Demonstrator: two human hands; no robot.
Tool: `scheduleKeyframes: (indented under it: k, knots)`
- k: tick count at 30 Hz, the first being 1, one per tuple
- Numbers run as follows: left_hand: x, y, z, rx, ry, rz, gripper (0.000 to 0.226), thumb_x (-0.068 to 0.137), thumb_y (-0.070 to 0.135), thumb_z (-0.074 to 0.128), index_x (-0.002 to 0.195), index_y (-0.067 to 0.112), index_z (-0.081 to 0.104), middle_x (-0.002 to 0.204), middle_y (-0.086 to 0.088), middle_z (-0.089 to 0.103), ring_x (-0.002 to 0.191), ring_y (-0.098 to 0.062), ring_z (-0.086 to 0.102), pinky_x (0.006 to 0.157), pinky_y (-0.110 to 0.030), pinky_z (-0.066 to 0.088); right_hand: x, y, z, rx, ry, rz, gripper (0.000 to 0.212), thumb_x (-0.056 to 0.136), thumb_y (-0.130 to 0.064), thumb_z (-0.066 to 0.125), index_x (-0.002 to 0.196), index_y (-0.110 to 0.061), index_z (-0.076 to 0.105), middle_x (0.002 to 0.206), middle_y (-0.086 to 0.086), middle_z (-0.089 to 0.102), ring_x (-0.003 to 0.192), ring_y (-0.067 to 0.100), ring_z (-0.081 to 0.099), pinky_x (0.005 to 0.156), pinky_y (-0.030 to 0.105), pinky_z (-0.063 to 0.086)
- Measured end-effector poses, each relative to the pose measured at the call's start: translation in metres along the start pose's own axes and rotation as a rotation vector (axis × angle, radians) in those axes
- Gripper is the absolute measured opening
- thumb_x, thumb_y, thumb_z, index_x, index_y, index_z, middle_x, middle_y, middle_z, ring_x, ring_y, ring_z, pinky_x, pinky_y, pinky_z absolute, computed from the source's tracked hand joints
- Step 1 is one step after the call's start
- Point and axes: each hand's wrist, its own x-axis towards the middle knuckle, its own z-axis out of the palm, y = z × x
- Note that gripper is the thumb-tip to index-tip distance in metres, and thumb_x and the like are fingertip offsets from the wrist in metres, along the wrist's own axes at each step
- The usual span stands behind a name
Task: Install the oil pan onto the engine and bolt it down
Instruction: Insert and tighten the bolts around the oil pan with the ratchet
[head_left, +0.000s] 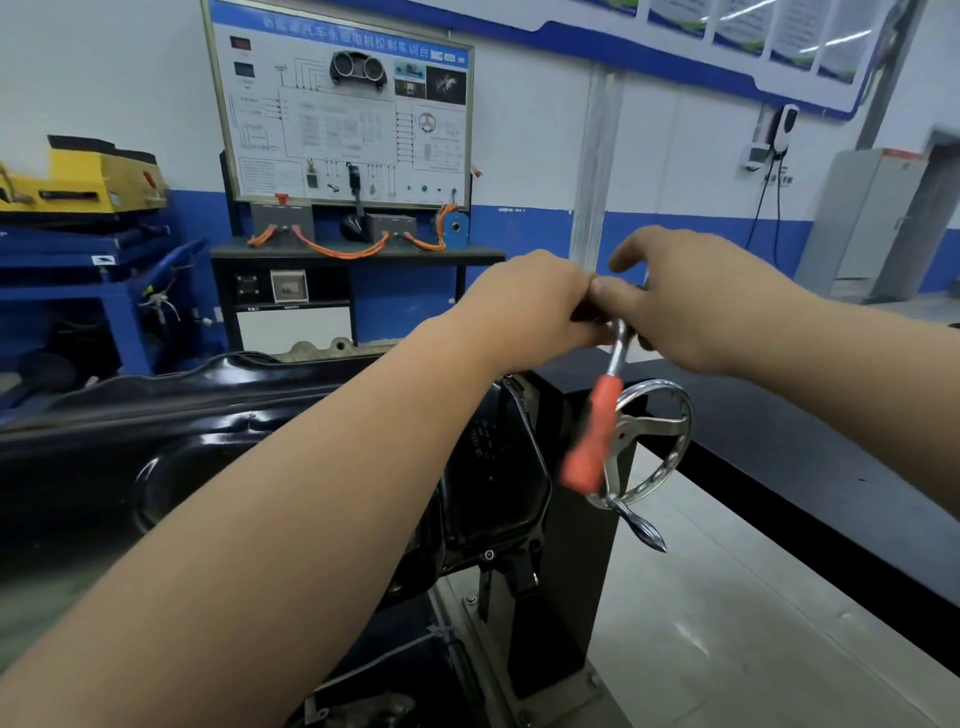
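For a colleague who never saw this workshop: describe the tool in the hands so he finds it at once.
Find the black oil pan, then the chrome handwheel at its right end. In front of that wheel hangs the tool, its top held by the left hand and right hand; it alone has an orange handle.

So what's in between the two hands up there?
In the head view, the shiny metal end of the orange-handled wrench sits between the left hand and the right hand; its handle hangs down below them.
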Motion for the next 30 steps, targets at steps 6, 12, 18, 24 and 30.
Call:
scheduleKeyframes:
  k: [6, 12, 18, 24, 30]
  knots:
    - [0.000, -0.004, -0.004, -0.047, -0.039, 0.009, 0.031, 0.092, 0.043, 0.052, 0.063, 0.032, 0.051, 0.052, 0.004, 0.047, 0.048, -0.009, 0.043, 0.045, -0.027, 0.028, 0.000, 0.009, -0.017, -0.519, 0.084, -0.599, 0.050, 0.086, -0.044, 0.039, 0.121, -0.011, 0.053, 0.099, 0.012, 0.064, 0.091, 0.033, 0.058, 0.078, 0.042, 0.045]
    - [-0.002, -0.003, 0.000, -0.100, -0.086, -0.036, 0.020, 0.091, 0.043, 0.052, 0.079, 0.028, 0.061, 0.064, 0.008, 0.057, 0.054, -0.004, 0.049, 0.049, -0.026, 0.034, -0.004, 0.006, 0.006, -0.184, 0.177, -0.125, 0.051, 0.087, -0.056, 0.046, 0.123, -0.020, 0.047, 0.093, 0.004, 0.063, 0.082, 0.024, 0.051, 0.063, 0.033, 0.036]
    - [-0.001, -0.004, -0.003, -0.085, -0.083, -0.064, 0.033, 0.091, 0.036, 0.048, 0.059, 0.030, 0.046, 0.054, 0.010, 0.046, 0.051, -0.008, 0.047, 0.045, -0.025, 0.027, -0.002, -0.001, -0.005, -0.225, 0.172, -0.337, 0.052, 0.084, -0.051, 0.048, 0.122, -0.017, 0.049, 0.090, 0.002, 0.060, 0.082, 0.027, 0.053, 0.068, 0.035, 0.041]
    - [0.002, -0.003, -0.003, -0.132, -0.201, -0.087, 0.029, 0.098, 0.036, 0.040, 0.090, 0.020, 0.063, 0.079, 0.006, 0.063, 0.071, -0.014, 0.057, 0.061, -0.030, 0.042, 0.003, 0.013, -0.013, -0.352, 0.128, -0.576, 0.030, 0.084, -0.030, 0.063, 0.105, -0.008, 0.062, 0.098, 0.012, 0.059, 0.091, 0.035, 0.056, 0.076, 0.041, 0.046]
    - [-0.001, -0.003, -0.001, 0.006, -0.128, -0.097, 0.019, 0.094, 0.035, 0.046, 0.089, 0.020, 0.057, 0.072, 0.005, 0.055, 0.062, -0.012, 0.051, 0.050, -0.026, 0.035, 0.004, -0.015, 0.001, -0.068, -0.006, 0.124, 0.063, 0.086, -0.063, 0.041, 0.052, -0.009, 0.041, 0.051, 0.007, 0.041, 0.050, 0.023, 0.039, 0.046, 0.029, 0.023]
